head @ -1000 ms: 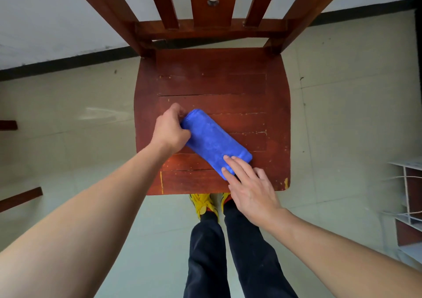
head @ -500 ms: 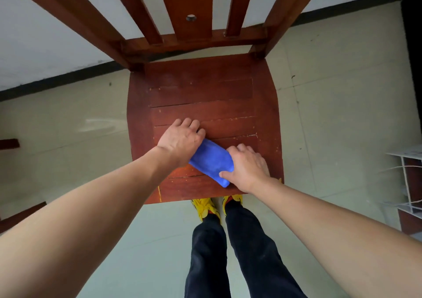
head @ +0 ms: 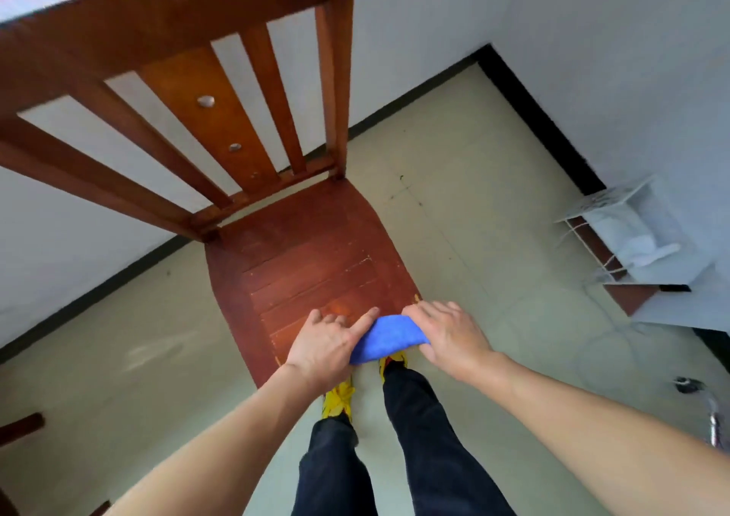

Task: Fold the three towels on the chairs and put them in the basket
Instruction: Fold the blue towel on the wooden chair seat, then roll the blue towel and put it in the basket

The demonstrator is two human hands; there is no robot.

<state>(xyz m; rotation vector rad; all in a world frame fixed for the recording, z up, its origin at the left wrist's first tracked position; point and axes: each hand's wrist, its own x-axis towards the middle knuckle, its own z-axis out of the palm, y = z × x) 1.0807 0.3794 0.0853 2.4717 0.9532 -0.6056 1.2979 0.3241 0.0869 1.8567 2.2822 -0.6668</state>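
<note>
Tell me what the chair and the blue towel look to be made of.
Chair: apparently solid wood with a reddish-brown glossy varnish; plank seams and worn, chipped spots show along the seat. Blue towel: soft, matte, fuzzy cloth, likely microfibre or terry, bunching between the left hand and right hand.

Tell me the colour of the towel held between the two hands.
Solid bright blue towel, no pattern visible; the head view shows it.

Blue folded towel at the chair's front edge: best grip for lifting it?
Probably pinch the two short ends of the blue folded towel, one from each side, where the left hand and right hand sit. It is a compact bundle overhanging the wooden chair seat.
</note>
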